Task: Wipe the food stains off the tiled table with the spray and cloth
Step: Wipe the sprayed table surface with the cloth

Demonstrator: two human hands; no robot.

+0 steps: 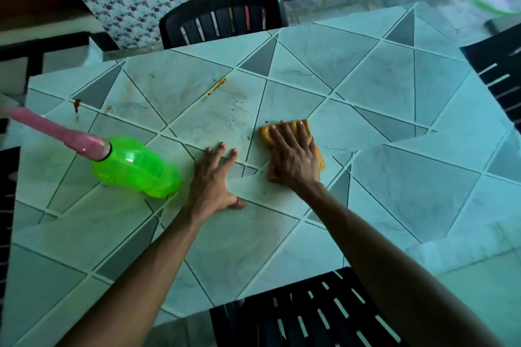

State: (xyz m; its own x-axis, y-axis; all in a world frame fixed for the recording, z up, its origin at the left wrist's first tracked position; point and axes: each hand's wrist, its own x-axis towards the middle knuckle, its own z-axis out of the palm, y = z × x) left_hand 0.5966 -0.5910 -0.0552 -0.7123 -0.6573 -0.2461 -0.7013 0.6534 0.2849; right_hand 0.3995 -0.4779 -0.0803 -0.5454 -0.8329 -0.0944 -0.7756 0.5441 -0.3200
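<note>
wiping: right grip (296,155) lies flat with straight fingers, pressing the orange cloth (303,125) onto the table (408,177), so the whole pad bears on the tile.
bracing: left grip (214,177) is spread wide and holds nothing, palm down at 9 o'clock of the cloth, likely steadying the lean forward.
spray: green spray bottle (135,166) sits at 9 o'clock of the left grip, out of hand, its pink head toward 10 o'clock; upright or lying, i cannot tell.
stains: orange streak (217,86) at 11 o'clock of the cloth, red blob (77,104) farther out at 10 o'clock, both apart from the cloth.
next: by my judgement, the cloth should sweep toward 11 o'clock.
</note>
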